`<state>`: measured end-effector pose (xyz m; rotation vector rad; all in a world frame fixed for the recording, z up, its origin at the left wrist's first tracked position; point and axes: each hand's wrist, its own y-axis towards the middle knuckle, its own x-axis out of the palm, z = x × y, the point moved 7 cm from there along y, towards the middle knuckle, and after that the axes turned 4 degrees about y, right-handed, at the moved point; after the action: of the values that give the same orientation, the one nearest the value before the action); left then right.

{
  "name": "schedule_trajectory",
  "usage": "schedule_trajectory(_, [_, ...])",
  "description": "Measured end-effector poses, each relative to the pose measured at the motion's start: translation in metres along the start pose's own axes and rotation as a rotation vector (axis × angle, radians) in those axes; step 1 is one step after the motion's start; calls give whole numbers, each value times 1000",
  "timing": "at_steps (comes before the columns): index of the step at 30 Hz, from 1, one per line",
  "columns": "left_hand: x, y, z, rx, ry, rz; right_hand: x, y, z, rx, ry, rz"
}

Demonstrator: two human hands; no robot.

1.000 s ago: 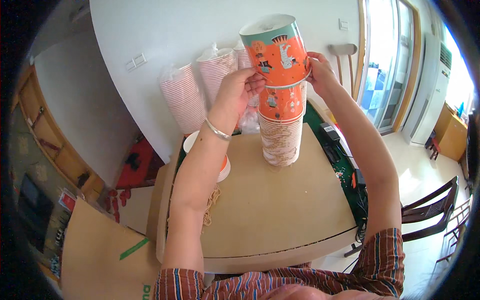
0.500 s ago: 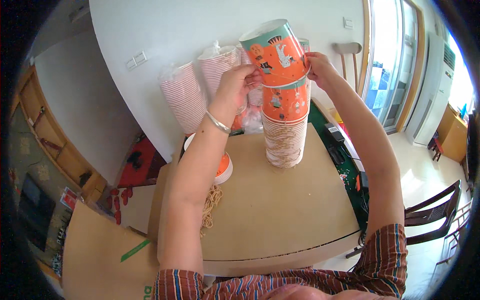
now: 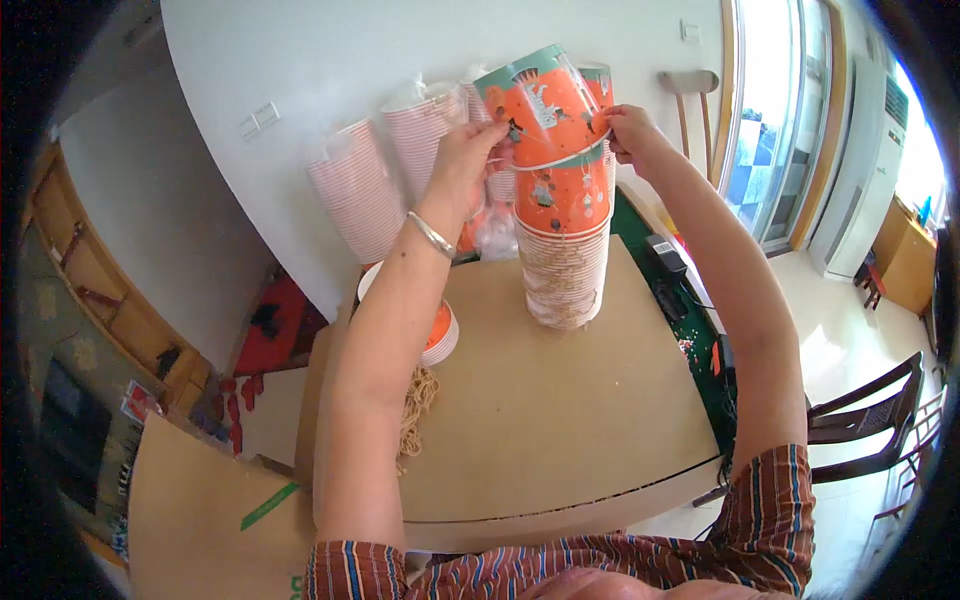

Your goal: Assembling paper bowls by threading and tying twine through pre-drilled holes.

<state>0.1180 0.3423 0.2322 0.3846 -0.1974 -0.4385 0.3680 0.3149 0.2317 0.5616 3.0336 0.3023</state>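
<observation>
An orange paper bucket [image 3: 550, 112] with a green band and printed figures is tilted on top of a tall stack of nested buckets [image 3: 565, 275]. My left hand [image 3: 466, 162] pinches its left side near the lower rim. At the right side, the fingers of my right hand [image 3: 636, 136] are closed on the same bucket. Thin cord strands hang down the orange bucket [image 3: 560, 195] just beneath it, and tan cord shows between the rims lower in the stack. A loose pile of tan cord [image 3: 418, 405] lies on the table by my left forearm.
Plastic-wrapped stacks of buckets [image 3: 352, 190] stand against the wall. A short stack of orange-lined buckets [image 3: 440, 345] sits behind my left forearm. Black adapters [image 3: 664, 258] and cables lie on the green strip at the right of the brown tabletop [image 3: 530, 430]. A dark chair [image 3: 870, 415] stands to the right.
The top bucket has tipped so that its open upper end no longer shows. Both hands stay on its sides. The whole view has shifted slightly.
</observation>
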Motion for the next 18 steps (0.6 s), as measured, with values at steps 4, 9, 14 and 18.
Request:
schedule_trajectory(4, [3,-1,2,19,85,17,-3,-9,8,24,52,-1])
schedule_trajectory(9, [3,-1,1,49,141,39,-1,-17,21,43,186,0])
schedule_trajectory(14, [-5,-8,-18,16,215,44,5,-30,40,34,268,-55])
schedule_trajectory(18, [-3,-12,-26,14,244,51,-2,-34,52,68,219,-6])
